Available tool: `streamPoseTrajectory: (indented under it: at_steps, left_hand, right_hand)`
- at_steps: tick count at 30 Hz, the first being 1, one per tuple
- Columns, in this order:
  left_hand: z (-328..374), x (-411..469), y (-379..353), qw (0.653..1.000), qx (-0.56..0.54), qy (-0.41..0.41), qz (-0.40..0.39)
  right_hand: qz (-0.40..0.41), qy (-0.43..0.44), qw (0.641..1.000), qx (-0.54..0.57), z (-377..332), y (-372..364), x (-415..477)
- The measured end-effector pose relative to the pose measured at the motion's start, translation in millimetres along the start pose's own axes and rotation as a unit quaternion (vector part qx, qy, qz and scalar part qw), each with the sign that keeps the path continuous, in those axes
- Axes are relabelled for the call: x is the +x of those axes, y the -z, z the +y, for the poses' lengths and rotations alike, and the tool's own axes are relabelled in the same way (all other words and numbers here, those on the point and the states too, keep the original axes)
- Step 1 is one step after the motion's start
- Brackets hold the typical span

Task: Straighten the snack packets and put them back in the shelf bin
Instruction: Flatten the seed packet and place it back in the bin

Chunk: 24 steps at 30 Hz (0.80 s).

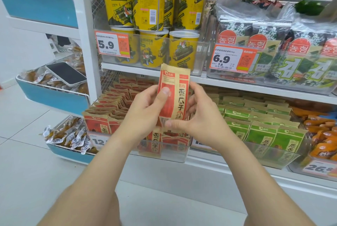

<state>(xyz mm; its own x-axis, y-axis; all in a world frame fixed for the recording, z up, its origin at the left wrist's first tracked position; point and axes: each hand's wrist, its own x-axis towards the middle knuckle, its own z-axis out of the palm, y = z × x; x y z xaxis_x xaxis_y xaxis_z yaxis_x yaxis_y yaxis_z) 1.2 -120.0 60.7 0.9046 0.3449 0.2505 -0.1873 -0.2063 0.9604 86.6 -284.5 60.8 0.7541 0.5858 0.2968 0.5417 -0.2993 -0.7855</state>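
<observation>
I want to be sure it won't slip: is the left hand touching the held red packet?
Touching. In the head view the left hand grips the held red packet, thumb pressed flat on its front.

packet (pixel 174 94): 香瓜子 | yellow-can price tag (pixel 112 46): 5.9 | seaweed price tag (pixel 232 59): 6.9 | seaweed packs (pixel 299 47): 농형

Both hands (pixel 145 110) hold red packet (pixel 174 94) above bin (pixel 180 154).
</observation>
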Motion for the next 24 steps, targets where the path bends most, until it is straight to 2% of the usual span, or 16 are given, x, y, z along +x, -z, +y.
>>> streamPoseTrajectory:
  at_steps: [2, 5, 7, 10, 12, 14, 19, 24]
  left_hand:
    - [-2, 1, -6, 0.999, 0.022, 0.005, 0.034]
    - [-3, 2, -11, 0.999, 0.006, 0.019, 0.027]
    - [-4, 3, -17, 0.999, 0.005, 0.011, 0.037]
    - [-5, 6, -26, 0.994, -0.005, -0.027, 0.103]
    - [-6, 8, -29, 0.99, -0.015, -0.047, 0.132]
    - [-6, 9, -33, 0.99, 0.005, -0.065, 0.128]
    - [-2, 4, -42, 0.989, 0.017, -0.058, 0.134]
    - [-1, 4, -41, 0.985, 0.047, -0.091, 0.138]
  right_hand:
    - [0.039, -0.005, 0.999, 0.01, 3, -4, 3]
    - [0.13, -0.053, 0.985, 0.098, 7, -2, 9]
    - [0.137, -0.068, 0.975, 0.159, 4, 0, 10]
    - [0.137, -0.056, 0.967, 0.21, -1, -3, 10]
    - [0.151, -0.037, 0.965, 0.211, -2, -7, 10]
    - [0.174, -0.01, 0.968, 0.183, -3, -11, 9]
    - [0.231, 0.031, 0.965, 0.124, -9, -11, 4]
    - [0.241, 0.046, 0.963, 0.109, -12, -10, 2]
